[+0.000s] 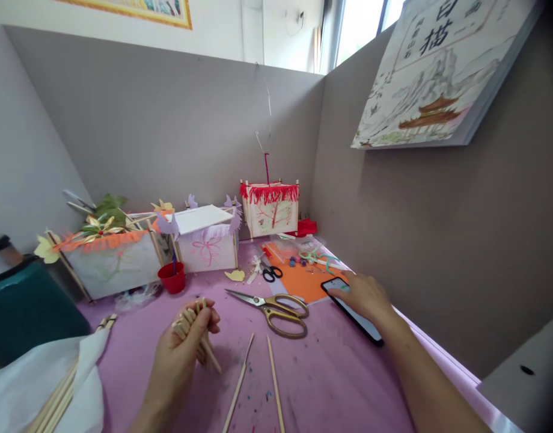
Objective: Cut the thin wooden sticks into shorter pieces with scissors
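Note:
My left hand [190, 337] is closed round a bundle of short wooden sticks [206, 349] above the purple tabletop [154, 373]. At the right, my right hand [362, 294] lies over the upper part of a black-edged phone [355, 316], its fingers spread and nothing held in them. Gold-handled scissors [271, 310] rest between the hands with the blades pointing left. Two thin sticks lie in front of them, one slanted [238, 385] and one nearly straight [275, 385].
Paper lanterns [112, 270] stand along the back, beside a red cup [172, 281]. Black-handled scissors [272, 274] lie by an orange sheet [303, 285]. Long sticks in white wrapping [89, 379] lie front left, near a teal container [33, 307]. A grey partition [177, 120] stands behind.

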The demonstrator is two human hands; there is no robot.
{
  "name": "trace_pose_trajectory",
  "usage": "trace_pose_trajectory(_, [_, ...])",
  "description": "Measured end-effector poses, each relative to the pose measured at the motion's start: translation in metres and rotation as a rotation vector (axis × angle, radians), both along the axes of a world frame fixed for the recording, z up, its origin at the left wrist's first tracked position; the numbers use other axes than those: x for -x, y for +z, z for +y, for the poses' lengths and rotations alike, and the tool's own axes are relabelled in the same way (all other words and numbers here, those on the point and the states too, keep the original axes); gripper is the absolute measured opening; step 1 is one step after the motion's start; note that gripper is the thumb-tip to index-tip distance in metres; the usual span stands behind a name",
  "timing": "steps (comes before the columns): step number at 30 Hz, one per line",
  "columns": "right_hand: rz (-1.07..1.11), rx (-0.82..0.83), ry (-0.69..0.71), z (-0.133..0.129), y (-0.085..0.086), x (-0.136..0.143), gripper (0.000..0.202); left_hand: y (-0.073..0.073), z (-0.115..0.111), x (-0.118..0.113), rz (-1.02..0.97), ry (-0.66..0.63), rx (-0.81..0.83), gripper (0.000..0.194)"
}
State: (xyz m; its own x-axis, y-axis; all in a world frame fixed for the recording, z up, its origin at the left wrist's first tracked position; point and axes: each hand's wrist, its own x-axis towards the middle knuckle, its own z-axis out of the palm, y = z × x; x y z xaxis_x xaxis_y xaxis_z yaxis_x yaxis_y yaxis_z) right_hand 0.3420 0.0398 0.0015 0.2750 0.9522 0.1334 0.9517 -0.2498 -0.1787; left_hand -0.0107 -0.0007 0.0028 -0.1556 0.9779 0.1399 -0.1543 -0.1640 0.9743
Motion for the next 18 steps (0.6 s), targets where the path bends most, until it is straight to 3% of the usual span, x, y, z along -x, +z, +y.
trace_pose_trajectory(4, [0.019, 0.108, -0.075, -0.009, -0.020, -0.029, 0.079, 0.003, 0.001, -0.002, 0.002, -0.016, -0.003, 0.033])
trace_pose_trajectory(8, [0.046, 0.136, -0.058, -0.008, -0.035, -0.033, 0.083, 0.007, 0.001, -0.002, 0.002, -0.030, -0.002, 0.034])
trace_pose_trajectory(18, [0.036, 0.147, -0.131, -0.005, -0.039, -0.032, 0.087, 0.004, 0.002, 0.000, -0.025, -0.010, 0.006, 0.037])
